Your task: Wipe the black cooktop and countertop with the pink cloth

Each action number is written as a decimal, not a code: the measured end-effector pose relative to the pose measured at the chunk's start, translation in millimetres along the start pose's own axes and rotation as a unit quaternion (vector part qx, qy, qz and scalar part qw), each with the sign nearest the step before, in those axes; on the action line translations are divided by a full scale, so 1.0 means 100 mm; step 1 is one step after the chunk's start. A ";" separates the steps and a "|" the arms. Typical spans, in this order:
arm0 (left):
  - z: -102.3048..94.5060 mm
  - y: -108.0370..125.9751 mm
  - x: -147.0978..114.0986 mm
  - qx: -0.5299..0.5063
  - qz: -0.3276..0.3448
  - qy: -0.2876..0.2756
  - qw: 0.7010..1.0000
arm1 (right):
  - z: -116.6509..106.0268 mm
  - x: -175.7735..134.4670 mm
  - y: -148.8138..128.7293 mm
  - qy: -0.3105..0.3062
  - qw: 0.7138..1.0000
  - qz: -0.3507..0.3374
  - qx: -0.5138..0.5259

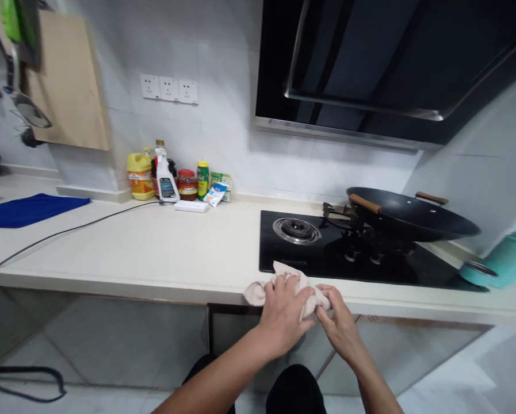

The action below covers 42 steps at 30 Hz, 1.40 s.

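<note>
A crumpled pale pink cloth (287,269) lies at the front edge of the white counter, by the near left corner of the black gas stove (309,259). My left hand (285,307) grips the cloth from above, its fingers curled into the folds. On the cloth's right end, my right hand (336,318) pinches it between thumb and fingers. Part of the cloth is hidden under my left hand. Behind the hands sits the left burner (297,230), with nothing on it.
A black wok (413,215) with wooden handles stands on the stove's right side, below the range hood (361,57). Bottles and jars, including a spray bottle (167,178), line the wall. A blue cloth (33,210) and a black cable (72,230) lie left. Turquoise containers (508,259) stand far right.
</note>
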<state>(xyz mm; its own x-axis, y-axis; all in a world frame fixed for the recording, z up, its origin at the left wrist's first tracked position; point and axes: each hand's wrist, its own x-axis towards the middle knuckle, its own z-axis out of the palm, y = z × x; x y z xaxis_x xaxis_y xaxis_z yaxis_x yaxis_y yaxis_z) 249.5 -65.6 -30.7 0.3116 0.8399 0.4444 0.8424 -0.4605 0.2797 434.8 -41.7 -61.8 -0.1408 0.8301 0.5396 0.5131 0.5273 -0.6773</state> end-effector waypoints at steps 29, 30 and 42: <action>1.65 0.69 0.40 -0.441 -0.064 -0.339 0.828 | -2.55 -0.55 0.31 0.181 0.948 0.185 -0.183; 1.65 0.63 0.38 -0.446 -0.068 -0.338 0.826 | -2.57 -0.62 0.34 0.198 0.939 0.194 -0.203; 1.60 0.34 0.27 -0.461 -0.152 -0.292 0.824 | -2.24 -1.05 1.33 0.153 0.945 0.275 -0.089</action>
<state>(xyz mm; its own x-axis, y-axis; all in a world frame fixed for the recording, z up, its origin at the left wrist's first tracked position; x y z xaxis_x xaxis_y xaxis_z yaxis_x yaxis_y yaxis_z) 356.9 -13.3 -145.1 0.5335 0.8274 -0.1755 0.3129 -0.0003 0.9498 707.2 -99.7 -96.6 0.4266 0.8637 0.2685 0.5756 -0.0302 -0.8172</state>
